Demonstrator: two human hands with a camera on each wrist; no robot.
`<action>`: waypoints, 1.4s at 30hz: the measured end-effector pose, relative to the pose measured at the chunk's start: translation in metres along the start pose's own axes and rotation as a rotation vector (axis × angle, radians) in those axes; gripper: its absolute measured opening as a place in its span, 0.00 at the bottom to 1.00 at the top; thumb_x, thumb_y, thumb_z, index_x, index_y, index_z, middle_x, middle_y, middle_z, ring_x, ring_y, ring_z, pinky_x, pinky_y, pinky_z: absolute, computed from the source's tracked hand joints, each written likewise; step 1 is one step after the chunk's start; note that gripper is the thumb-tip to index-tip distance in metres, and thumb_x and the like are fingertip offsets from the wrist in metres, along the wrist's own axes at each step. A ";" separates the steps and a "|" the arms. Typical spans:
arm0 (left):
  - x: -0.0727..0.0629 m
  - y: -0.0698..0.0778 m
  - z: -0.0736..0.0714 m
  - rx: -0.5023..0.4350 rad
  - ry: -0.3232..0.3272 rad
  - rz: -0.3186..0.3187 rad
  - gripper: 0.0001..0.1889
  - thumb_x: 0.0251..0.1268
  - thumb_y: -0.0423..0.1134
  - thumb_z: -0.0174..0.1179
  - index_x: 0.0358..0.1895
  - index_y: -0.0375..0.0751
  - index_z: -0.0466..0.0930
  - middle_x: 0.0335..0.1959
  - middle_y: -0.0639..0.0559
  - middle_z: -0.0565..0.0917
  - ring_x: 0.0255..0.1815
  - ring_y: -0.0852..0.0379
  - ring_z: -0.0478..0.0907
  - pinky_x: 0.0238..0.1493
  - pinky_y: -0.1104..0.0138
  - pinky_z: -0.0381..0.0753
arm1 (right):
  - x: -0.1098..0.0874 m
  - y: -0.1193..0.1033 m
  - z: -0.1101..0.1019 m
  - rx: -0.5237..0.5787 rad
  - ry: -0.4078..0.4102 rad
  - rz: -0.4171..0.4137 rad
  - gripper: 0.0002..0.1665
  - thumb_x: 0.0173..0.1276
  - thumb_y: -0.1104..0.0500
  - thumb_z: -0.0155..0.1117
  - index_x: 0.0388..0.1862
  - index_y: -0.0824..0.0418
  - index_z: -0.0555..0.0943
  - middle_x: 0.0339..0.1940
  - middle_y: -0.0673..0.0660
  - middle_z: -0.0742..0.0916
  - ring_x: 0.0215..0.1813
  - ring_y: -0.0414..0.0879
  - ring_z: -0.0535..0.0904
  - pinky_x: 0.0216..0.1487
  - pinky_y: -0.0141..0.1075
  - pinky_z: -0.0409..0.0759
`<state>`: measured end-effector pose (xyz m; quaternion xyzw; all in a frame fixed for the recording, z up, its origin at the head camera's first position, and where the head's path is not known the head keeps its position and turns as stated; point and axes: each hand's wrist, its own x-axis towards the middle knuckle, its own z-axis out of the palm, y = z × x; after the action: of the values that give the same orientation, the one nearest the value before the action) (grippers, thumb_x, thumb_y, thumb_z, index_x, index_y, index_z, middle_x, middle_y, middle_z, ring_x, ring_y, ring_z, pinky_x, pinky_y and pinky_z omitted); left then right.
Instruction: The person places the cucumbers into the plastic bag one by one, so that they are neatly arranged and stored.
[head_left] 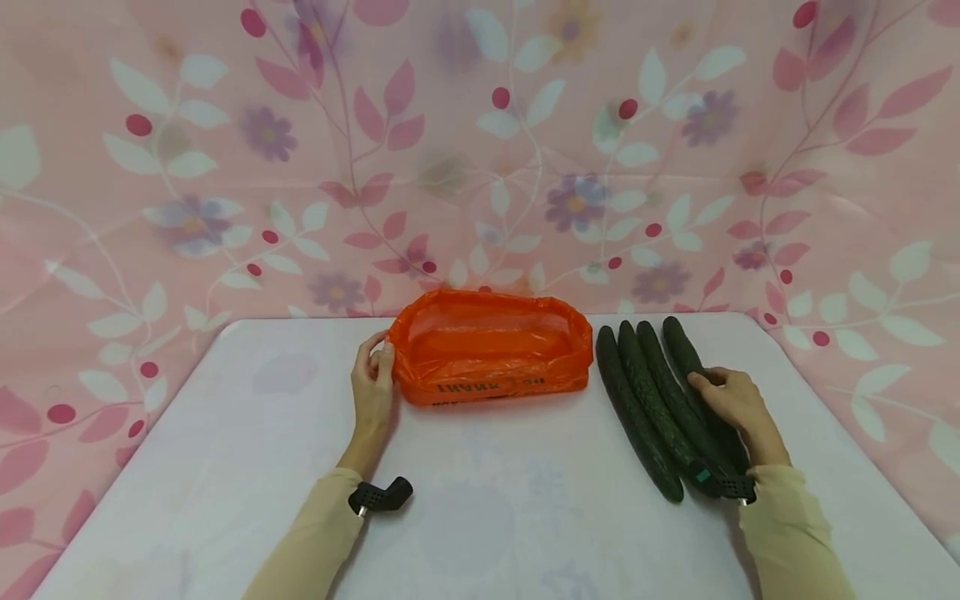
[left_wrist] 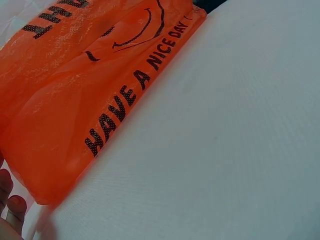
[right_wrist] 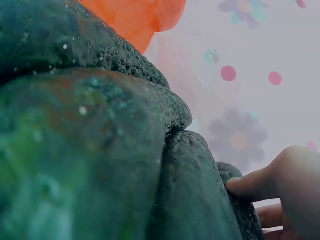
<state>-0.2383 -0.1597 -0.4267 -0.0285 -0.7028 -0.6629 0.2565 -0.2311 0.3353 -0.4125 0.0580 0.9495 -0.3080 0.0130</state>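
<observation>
An orange plastic bag [head_left: 491, 379] with black lettering stands on the table with its mouth wide and facing up. My left hand [head_left: 372, 383] holds the bag by its left end; in the left wrist view only a few fingertips [left_wrist: 16, 205] show beside the bag's corner. To the right of the bag, several long dark green cucumbers lie side by side. My right hand [head_left: 738, 408] grips the rightmost cucumber [head_left: 681, 346], thumb on its near left side. Up close in the right wrist view, other cucumbers [right_wrist: 195, 185] hide much of the held one.
A white cloth covers the table [head_left: 465, 500]. Behind it hangs a pink floral backdrop [head_left: 480, 167]. The leftmost cucumber [head_left: 637, 417] lies close to the bag's right end. Black wrist cameras [head_left: 380, 497] are strapped to both sleeves.
</observation>
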 end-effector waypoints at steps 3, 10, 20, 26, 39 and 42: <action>0.000 0.000 0.000 0.000 -0.001 -0.011 0.19 0.71 0.38 0.50 0.61 0.33 0.70 0.19 0.56 0.73 0.24 0.56 0.66 0.27 0.76 0.66 | 0.001 0.000 0.000 0.015 0.032 -0.013 0.35 0.72 0.45 0.46 0.59 0.77 0.70 0.52 0.79 0.77 0.52 0.69 0.75 0.48 0.53 0.74; -0.002 0.000 -0.001 0.014 0.000 -0.045 0.19 0.72 0.40 0.50 0.61 0.34 0.71 0.20 0.56 0.72 0.25 0.49 0.65 0.26 0.76 0.65 | -0.001 -0.003 -0.006 0.073 0.086 0.000 0.37 0.73 0.43 0.44 0.62 0.76 0.68 0.54 0.78 0.76 0.51 0.67 0.76 0.42 0.47 0.77; -0.002 0.001 -0.002 -0.022 -0.011 -0.106 0.19 0.72 0.41 0.49 0.61 0.36 0.71 0.24 0.61 0.77 0.26 0.68 0.71 0.31 0.70 0.76 | -0.008 -0.015 -0.019 0.149 0.265 0.022 0.36 0.71 0.43 0.47 0.63 0.72 0.69 0.54 0.74 0.78 0.40 0.46 0.79 0.29 0.24 0.71; 0.004 -0.018 -0.002 -0.067 -0.006 -0.121 0.19 0.72 0.43 0.50 0.61 0.40 0.71 0.25 0.59 0.76 0.27 0.67 0.71 0.30 0.74 0.75 | -0.011 -0.020 -0.026 0.238 0.361 0.038 0.35 0.70 0.45 0.49 0.64 0.71 0.69 0.54 0.75 0.78 0.32 0.23 0.68 0.26 0.17 0.68; 0.005 -0.027 0.001 -0.167 0.008 -0.132 0.18 0.71 0.43 0.52 0.59 0.40 0.71 0.28 0.60 0.76 0.29 0.66 0.74 0.31 0.77 0.77 | -0.014 -0.035 -0.038 0.418 0.530 0.153 0.31 0.68 0.46 0.55 0.64 0.62 0.72 0.41 0.44 0.78 0.31 0.21 0.68 0.27 0.15 0.69; 0.006 -0.027 0.000 -0.175 0.008 -0.139 0.18 0.70 0.43 0.52 0.59 0.41 0.71 0.29 0.59 0.77 0.30 0.66 0.75 0.32 0.77 0.78 | -0.015 -0.038 -0.040 0.488 0.548 0.158 0.31 0.68 0.47 0.56 0.65 0.61 0.71 0.36 0.34 0.74 0.32 0.22 0.70 0.28 0.15 0.70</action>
<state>-0.2539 -0.1645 -0.4495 0.0009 -0.6413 -0.7382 0.2093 -0.2206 0.3270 -0.3566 0.2127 0.8091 -0.4964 -0.2319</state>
